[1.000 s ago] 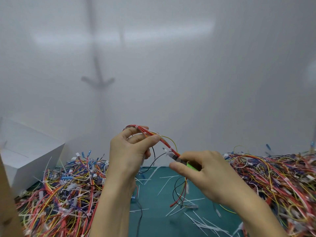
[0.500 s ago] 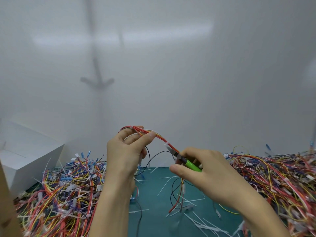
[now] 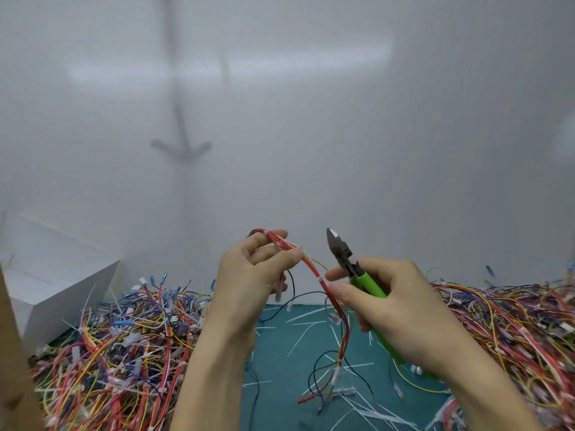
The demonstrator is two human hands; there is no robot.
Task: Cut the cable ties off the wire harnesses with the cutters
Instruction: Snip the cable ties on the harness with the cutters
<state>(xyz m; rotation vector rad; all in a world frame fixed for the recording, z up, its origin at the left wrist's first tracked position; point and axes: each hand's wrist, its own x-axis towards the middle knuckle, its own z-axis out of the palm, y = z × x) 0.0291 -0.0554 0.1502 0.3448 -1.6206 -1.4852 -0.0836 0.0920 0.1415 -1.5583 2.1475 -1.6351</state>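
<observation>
My left hand [image 3: 252, 275] grips the top of a red, orange and yellow wire harness [image 3: 334, 301], holding it up above the mat. The bundle curves down to the right and hangs toward the mat, with a white cable tie [image 3: 319, 279] around it. My right hand [image 3: 395, 309] holds the green-handled cutters [image 3: 357, 273]; their grey jaws point up, lifted clear of the wires. My right thumb and forefinger touch the bundle just beside the white tie.
A teal mat [image 3: 280, 365] carries several cut white tie scraps [image 3: 364, 412]. Dense piles of coloured harnesses lie at the left [image 3: 124, 343] and right [image 3: 513, 331]. A white box [image 3: 53, 275] stands far left, with a white wall behind.
The cutters have come off the harness: their jaws swung up and right, away from the bundle. My right fingers now touch the wires by the tie. My left hand barely moved.
</observation>
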